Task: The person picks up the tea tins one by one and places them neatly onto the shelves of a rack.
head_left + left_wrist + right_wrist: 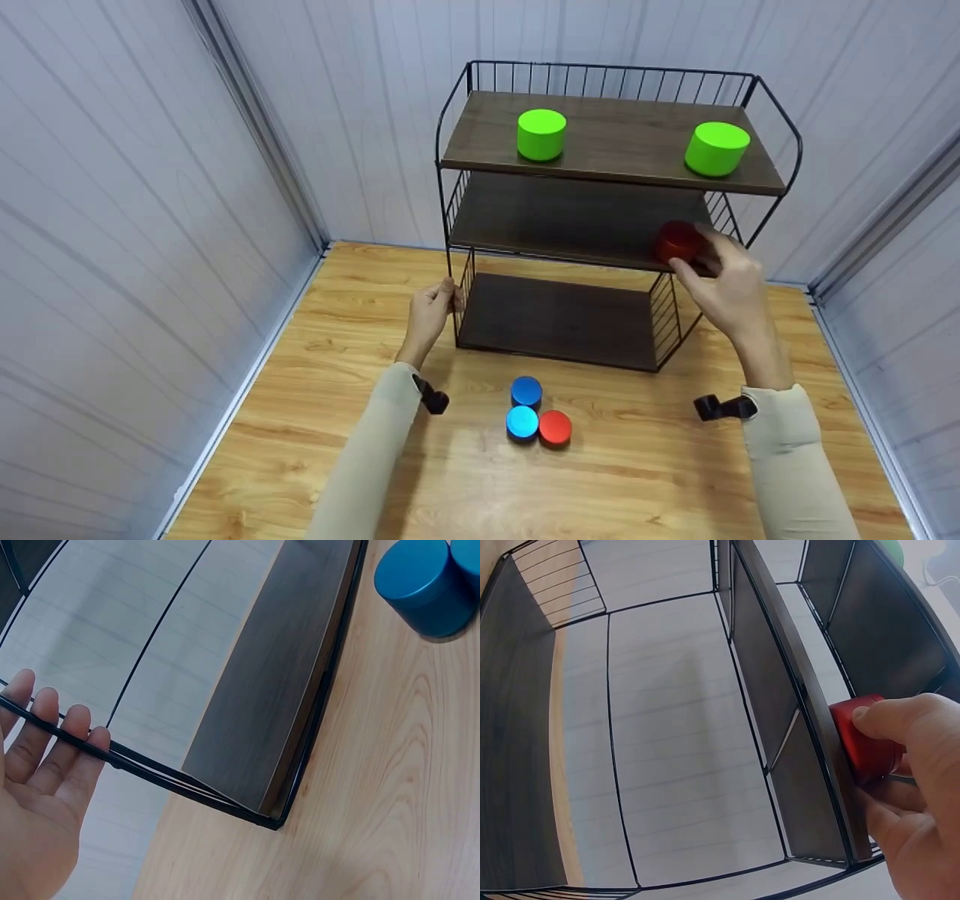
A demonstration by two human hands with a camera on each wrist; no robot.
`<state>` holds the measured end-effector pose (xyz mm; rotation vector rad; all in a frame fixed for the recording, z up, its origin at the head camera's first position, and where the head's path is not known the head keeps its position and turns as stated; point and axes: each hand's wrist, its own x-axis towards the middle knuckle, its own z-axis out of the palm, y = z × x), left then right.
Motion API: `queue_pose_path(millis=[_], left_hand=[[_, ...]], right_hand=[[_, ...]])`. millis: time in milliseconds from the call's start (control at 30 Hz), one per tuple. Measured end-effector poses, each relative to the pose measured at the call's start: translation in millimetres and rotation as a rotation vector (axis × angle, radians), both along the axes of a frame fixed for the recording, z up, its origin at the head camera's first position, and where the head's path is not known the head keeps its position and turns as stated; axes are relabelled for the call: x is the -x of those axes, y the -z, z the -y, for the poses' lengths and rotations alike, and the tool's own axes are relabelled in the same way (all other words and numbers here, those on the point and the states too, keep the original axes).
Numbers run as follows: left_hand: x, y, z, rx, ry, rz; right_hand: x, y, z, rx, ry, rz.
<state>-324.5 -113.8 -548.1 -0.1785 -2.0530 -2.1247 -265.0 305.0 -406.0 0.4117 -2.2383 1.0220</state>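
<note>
A black wire-framed shelf rack (559,311) with three dark wooden boards stands on the floor. My left hand (431,313) grips its left front post low down, fingers hooked round the metal bar (150,777) in the left wrist view. At the right end of the middle board, my right hand (724,281) holds a red round tin (678,242) between thumb and fingers. In the right wrist view this red tin (866,739) sits at the board's front edge, with the thumb on it. Part of the tin is hidden behind the fingers.
Two bright green round tins (541,135) stand apart on the top board. Two blue tins (526,392) and another red tin (555,428) are grouped on the wooden floor in front of the rack. White panel walls (360,135) rise behind and at both sides.
</note>
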Motion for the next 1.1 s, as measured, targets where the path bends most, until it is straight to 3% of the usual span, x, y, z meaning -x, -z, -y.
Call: queue_pose_path(millis=[133, 367, 733, 1033, 1100], left_hand=[[-0.7, 0.4, -0.4, -0.001, -0.001, -0.003], [-17.9, -27.8, -0.5, -0.020, 0.050, 0.011], [-18.0, -27.4, 0.7, -0.017, 0.049, -0.006], [-17.9, -26.7, 1.1, -0.011, 0.045, 0.010], [-15.0, -21.9, 1.3, -0.008, 0.042, 0.020]], right_hand=[[-0.4, 0.9, 0.9, 0.003, 0.009, -0.010], [-1.9, 1.4, 1.7, -0.021, 0.022, -0.010], [-8.8, -0.8, 5.6, 0.016, -0.026, 0.006], [-25.5, -0.2, 10.4, 0.031, -0.038, -0.018], [-30.0, 1.7, 11.5, 0.038, -0.036, -0.015]])
